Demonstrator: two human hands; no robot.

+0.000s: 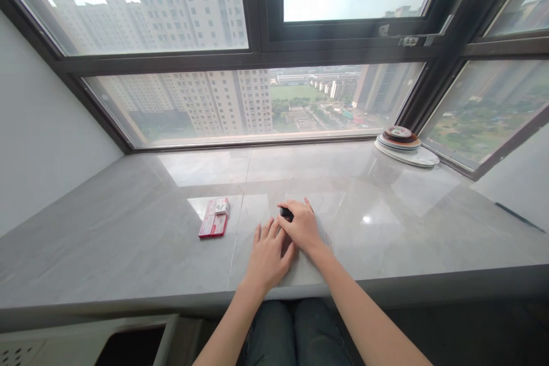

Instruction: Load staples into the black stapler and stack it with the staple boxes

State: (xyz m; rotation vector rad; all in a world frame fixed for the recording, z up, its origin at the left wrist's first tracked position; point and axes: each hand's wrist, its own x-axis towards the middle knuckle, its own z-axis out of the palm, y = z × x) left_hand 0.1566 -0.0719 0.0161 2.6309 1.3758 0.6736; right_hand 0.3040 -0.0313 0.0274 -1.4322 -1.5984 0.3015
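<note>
- Across the upper half of the frame, a dark-framed window [253, 60] takes up most of the view, with pale tall buildings [189, 6] behind the glass and a green field [295, 92] near the middle.
- Below it, a glossy grey bench [128, 234] spans the frame from side to side, reflecting the light.
- At the lower left sits a pale unit [64, 346] with a dark opening.
- At bottom centre, two legs in dark trousers [274, 337] show below the edge of the bench.
- At the right, near the window corner, stacked plates [400, 140] rest on the bench, the smaller ones on top.
- Just below the centre, the left hand [268, 257] lies palm down, loosely spread, its fingertips beside the right hand [303, 226]; what is under its palm is hidden.
- Left of centre lies a red-and-white packet [208, 226], with a small white box [222, 206] on its upper right part.
- Near the centre, the right hand pinches a small black object [286, 214], partly covered by thumb and fingers.
</note>
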